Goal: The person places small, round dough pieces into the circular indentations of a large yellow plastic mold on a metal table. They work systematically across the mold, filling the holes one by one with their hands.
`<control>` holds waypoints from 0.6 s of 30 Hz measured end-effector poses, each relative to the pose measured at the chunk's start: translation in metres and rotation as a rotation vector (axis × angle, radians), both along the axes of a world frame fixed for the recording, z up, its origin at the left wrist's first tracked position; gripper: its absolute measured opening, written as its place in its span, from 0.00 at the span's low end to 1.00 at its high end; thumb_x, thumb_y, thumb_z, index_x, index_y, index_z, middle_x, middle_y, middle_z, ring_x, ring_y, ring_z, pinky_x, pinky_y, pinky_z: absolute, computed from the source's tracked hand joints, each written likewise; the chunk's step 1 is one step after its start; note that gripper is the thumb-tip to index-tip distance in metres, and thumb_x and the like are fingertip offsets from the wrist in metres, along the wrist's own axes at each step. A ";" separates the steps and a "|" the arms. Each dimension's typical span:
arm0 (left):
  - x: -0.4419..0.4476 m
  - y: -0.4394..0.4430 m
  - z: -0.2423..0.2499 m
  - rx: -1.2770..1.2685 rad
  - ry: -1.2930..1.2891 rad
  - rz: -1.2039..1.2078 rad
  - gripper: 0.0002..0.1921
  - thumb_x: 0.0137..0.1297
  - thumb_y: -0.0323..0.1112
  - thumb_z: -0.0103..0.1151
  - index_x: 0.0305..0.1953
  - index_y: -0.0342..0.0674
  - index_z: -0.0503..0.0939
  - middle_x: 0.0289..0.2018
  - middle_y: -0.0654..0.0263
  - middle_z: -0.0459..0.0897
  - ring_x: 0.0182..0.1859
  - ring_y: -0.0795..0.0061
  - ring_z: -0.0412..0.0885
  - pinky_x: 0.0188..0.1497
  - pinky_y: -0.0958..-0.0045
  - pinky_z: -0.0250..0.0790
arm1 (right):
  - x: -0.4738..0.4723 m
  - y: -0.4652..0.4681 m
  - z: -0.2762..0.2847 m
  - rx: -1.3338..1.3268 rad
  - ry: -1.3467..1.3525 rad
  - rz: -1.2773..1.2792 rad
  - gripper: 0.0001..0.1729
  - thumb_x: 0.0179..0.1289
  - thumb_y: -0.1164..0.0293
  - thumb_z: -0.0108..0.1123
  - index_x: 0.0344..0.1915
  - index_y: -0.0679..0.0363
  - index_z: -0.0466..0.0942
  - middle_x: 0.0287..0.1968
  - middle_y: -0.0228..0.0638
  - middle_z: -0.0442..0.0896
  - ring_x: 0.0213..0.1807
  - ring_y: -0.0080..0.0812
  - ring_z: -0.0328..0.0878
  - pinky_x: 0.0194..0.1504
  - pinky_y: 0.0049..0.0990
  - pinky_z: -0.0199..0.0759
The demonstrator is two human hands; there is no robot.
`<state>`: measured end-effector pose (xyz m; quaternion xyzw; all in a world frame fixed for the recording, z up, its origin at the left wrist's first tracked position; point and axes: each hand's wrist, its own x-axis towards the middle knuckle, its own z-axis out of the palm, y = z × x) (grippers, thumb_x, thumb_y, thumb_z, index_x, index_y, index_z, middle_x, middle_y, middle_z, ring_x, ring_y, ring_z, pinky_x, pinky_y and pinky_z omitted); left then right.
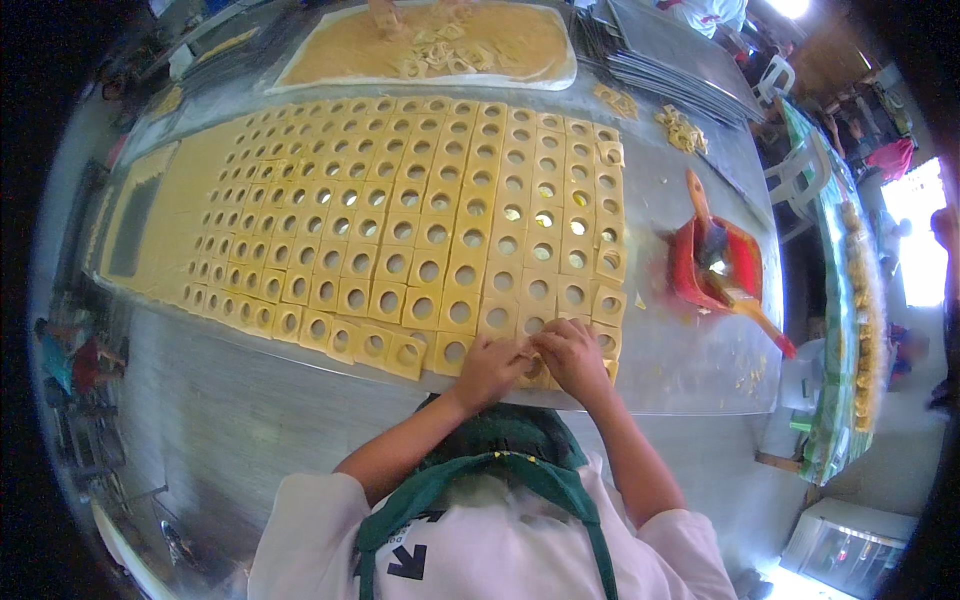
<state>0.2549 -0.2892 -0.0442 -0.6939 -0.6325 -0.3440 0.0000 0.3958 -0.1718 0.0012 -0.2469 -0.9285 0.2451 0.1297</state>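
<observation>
Rows of flat yellow dough squares (465,238), each with a round hole, cover the metal worktable's middle. At the near edge, my left hand (489,373) and my right hand (574,358) come together over the dough. Their fingertips meet and pinch at a holed dough square (534,381), partly hidden under the fingers. A shorter front row of squares (375,346) lies left of my left hand, its end piece (407,355) set slightly askew. To the left the squares run into an uncut dough sheet (176,195).
On the right, a red square container (682,259) holds brushes, one handle (757,322) jutting out. Dough scraps (681,129) lie behind it. Stacked metal trays (675,82) stand at the back right. Across the table, another person's hand (386,19) is over a floured board (337,56) with dough pieces.
</observation>
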 end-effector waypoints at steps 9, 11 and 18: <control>-0.002 -0.010 -0.010 0.067 0.006 -0.006 0.07 0.53 0.34 0.64 0.35 0.48 0.79 0.39 0.72 0.80 0.38 0.71 0.78 0.40 0.64 0.61 | -0.033 0.025 -0.002 -0.022 -0.460 0.264 0.08 0.53 0.64 0.59 0.32 0.53 0.81 0.36 0.34 0.82 0.44 0.40 0.79 0.45 0.42 0.68; 0.001 -0.010 -0.010 0.061 0.008 0.078 0.08 0.53 0.35 0.64 0.36 0.48 0.80 0.42 0.71 0.79 0.38 0.70 0.78 0.41 0.64 0.61 | -0.030 0.026 -0.011 -0.047 -0.427 0.264 0.09 0.55 0.63 0.58 0.31 0.54 0.81 0.37 0.34 0.81 0.44 0.41 0.78 0.45 0.42 0.68; 0.006 -0.011 0.004 -0.058 -0.180 0.265 0.10 0.48 0.34 0.67 0.35 0.47 0.82 0.46 0.68 0.77 0.41 0.69 0.77 0.41 0.63 0.60 | -0.027 0.033 -0.012 -0.194 -0.349 0.317 0.12 0.60 0.62 0.54 0.32 0.57 0.80 0.37 0.34 0.81 0.46 0.43 0.77 0.46 0.43 0.68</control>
